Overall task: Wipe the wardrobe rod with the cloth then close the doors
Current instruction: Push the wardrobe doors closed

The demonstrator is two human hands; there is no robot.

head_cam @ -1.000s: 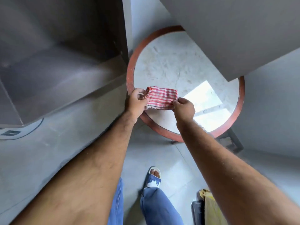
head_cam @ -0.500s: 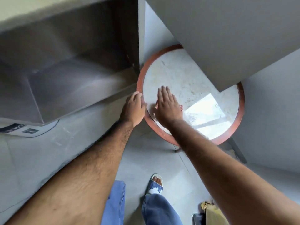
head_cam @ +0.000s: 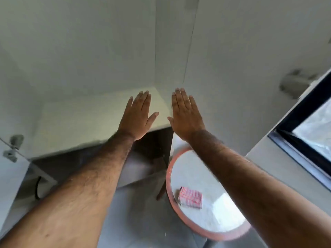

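Both hands (head_cam: 161, 115) raised, cloth (head_cam: 190, 196) released

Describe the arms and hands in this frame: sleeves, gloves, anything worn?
Both forearms are bare up to the bottom edge of the frame, with no sleeve showing. The left hand and the right hand have no gloves. No watch, bracelet or ring shows on the wrists or fingers. Both forearms are hairy. No markings are visible.

Two bare forearms covered in dark hair are seen, with no sleeves worn over them. The flat-fingered left hand (head_cam: 137, 116) and the flat-fingered right hand (head_cam: 186, 116) are left uncovered; short nails are shown at the fingertips.
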